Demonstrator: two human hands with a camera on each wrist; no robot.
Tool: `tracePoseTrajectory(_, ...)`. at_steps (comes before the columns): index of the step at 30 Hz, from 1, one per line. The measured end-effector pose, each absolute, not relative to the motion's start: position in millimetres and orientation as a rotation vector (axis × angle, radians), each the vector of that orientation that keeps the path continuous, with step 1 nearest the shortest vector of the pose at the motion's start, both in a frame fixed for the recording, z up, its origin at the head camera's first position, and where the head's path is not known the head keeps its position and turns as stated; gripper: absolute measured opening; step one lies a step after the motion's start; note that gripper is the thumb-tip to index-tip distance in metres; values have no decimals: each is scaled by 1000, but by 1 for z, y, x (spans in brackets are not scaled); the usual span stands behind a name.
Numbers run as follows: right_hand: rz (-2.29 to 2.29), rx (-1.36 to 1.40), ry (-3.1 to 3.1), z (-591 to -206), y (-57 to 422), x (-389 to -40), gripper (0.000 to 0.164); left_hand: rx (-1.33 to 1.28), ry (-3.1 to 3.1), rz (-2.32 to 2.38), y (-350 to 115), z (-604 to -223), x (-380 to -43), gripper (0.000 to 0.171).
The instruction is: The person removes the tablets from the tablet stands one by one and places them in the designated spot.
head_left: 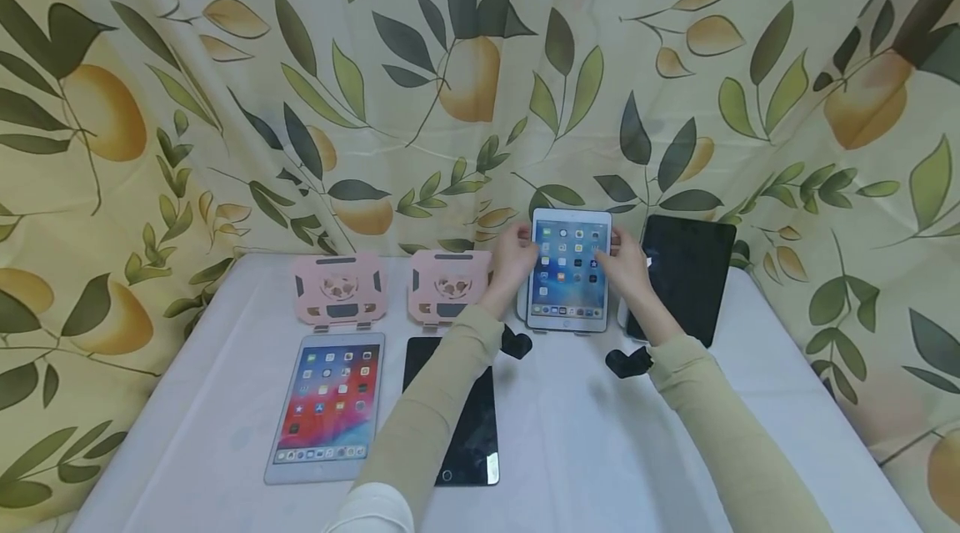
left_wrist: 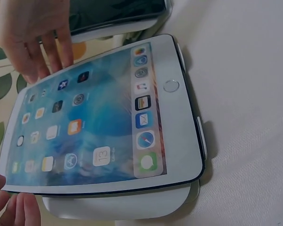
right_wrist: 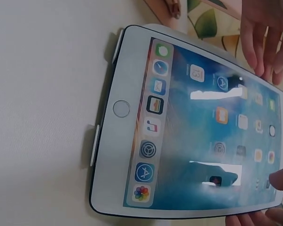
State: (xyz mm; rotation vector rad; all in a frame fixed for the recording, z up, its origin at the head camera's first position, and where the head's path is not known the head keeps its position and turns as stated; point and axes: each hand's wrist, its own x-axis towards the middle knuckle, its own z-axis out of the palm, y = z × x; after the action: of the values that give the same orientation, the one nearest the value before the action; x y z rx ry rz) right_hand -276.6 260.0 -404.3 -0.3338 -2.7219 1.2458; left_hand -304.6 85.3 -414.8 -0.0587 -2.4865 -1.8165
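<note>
A white-framed tablet [head_left: 568,270] with a lit blue home screen leans on a white stand [left_wrist: 118,202], its lower edge at the stand's small lips [right_wrist: 95,145]. My left hand [head_left: 512,262] holds its left edge near the top, fingertips [left_wrist: 26,207] along the side. On the opposite edge, my right hand [head_left: 630,270] grips the tablet, with the thumb [right_wrist: 281,179] over the front and fingers behind. Just right of that hand, a dark-screened tablet [head_left: 693,266] leans on another stand.
Two pink stands [head_left: 340,289] stand at the back left. Nearer lie a white tablet [head_left: 326,399] with a red and blue screen and a black tablet [head_left: 480,433], partly under the left forearm. A fruit-patterned curtain [head_left: 450,141] hangs behind the white-covered table [head_left: 195,433].
</note>
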Motion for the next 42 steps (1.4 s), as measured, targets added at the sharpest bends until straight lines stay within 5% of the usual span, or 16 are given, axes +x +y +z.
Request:
tracePoseTrajectory(21,1163,-408,-2652,-408,260,-278,56,-63,-2549,-1682,87,-424,-312,41)
tracePoseTrajectory(42,1271,-472,-2273,-414,261,-264,30,-285,-2382,-1830,78,-430,-305,45)
